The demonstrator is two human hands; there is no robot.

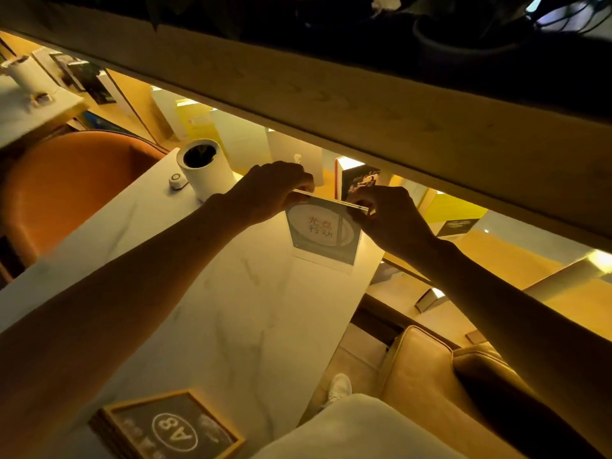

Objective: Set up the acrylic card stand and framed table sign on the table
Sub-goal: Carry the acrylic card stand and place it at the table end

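— Two signs are seen: what is written on them?
— "A8" is read on the framed table sign (167,429), laid flat at the near bench (205,309) edge. The card's characters are left unread.
— And the acrylic card stand (324,231)?
— Held upright at the white marbled bench's far end, its top pinched by left hand (270,190) and right hand (385,220), beside a white cup (205,167).

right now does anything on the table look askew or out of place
Yes: the framed table sign lies flat at the near edge of the table, turned askew, not standing. The acrylic card stand is upright at the far end, both hands' fingers pinching its top edge.
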